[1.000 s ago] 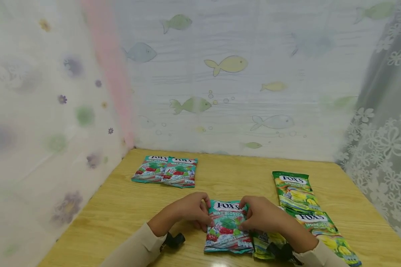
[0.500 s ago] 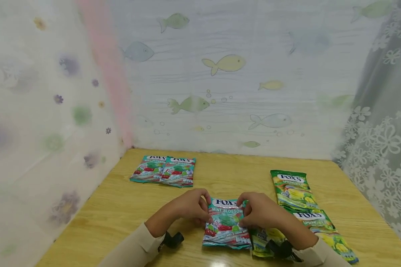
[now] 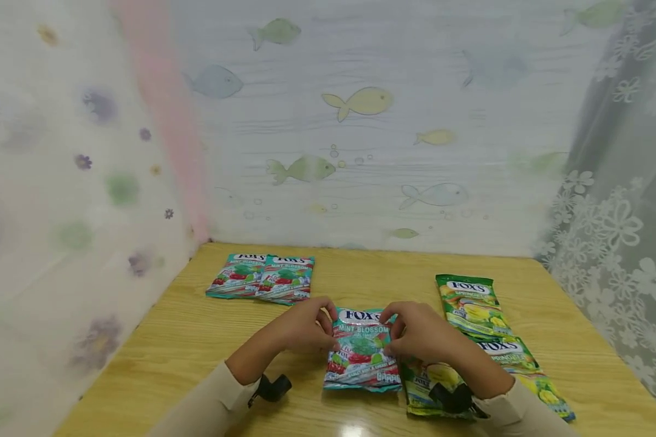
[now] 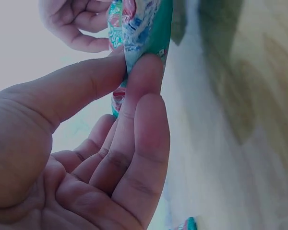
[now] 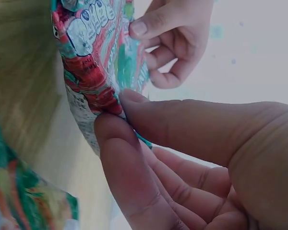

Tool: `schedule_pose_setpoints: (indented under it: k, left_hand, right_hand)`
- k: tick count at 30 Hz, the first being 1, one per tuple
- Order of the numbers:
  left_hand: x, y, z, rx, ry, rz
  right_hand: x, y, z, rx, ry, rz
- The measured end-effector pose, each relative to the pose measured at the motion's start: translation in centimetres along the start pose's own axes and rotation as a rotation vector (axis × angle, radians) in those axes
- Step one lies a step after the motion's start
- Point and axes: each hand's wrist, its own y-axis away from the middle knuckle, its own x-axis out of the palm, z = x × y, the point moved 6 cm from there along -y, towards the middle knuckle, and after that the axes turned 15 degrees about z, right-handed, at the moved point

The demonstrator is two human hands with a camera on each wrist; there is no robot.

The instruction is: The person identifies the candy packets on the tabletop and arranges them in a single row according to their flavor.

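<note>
A teal and red candy bag marked Fox's Mint Blossom is held between both hands near the middle of the table. My left hand pinches its left edge; in the left wrist view the thumb presses the bag against the fingers. On the opposite edge, my right hand pinches with thumb and fingers, plain in the right wrist view on the bag's side. Under the right forearm lies a yellow-green candy bag, partly covered by the wrist.
Two more Mint Blossom bags overlap at the table's back left. Green and yellow Springtea-like Fox's bags lie in a column at the right, the nearer one partly behind the right arm. Patterned curtains border the wooden table.
Both hands and the Mint Blossom bag have shifted slightly up and left in the head view, and the view itself has drifted a little. Both hands keep their pinch on the bag.
</note>
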Motion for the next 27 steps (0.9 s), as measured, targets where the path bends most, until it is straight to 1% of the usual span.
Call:
schedule_pose_setpoints:
  k: [2, 4, 9, 11, 19, 22, 27]
  left_hand:
    - [-0.3, -0.1, -0.4, 0.017, -0.002, -0.003]
    - [-0.6, -0.2, -0.7, 0.029, 0.018, -0.006]
    - [-1.7, 0.0, -1.2, 0.023, 0.01, -0.04]
    - [-2.2, 0.2, -1.3, 0.022, 0.004, -0.05]
    - [-3.7, 0.3, -1.5, 0.038, -0.003, -0.075]
    - [-4.2, 0.2, -1.6, 0.045, -0.02, -0.097]
    - [-5.1, 0.0, -1.6, 0.046, -0.057, -0.136]
  right_hand:
    - [-0.5, 0.0, 0.1, 0.02, 0.017, -0.037]
    - [-1.0, 0.0, 0.2, 0.035, 0.042, -0.066]
    - [-1.8, -0.4, 0.9, 0.016, 0.119, -0.112]
    - [-2.0, -0.7, 1.1, 0.008, 0.131, -0.12]
    - [-2.9, -1.9, 1.3, 0.003, 0.085, -0.128]
    - [-3.3, -2.4, 1.4, 0.014, 0.096, -0.138]
    - [-3.9, -3.3, 1.3, 0.024, 0.075, -0.142]
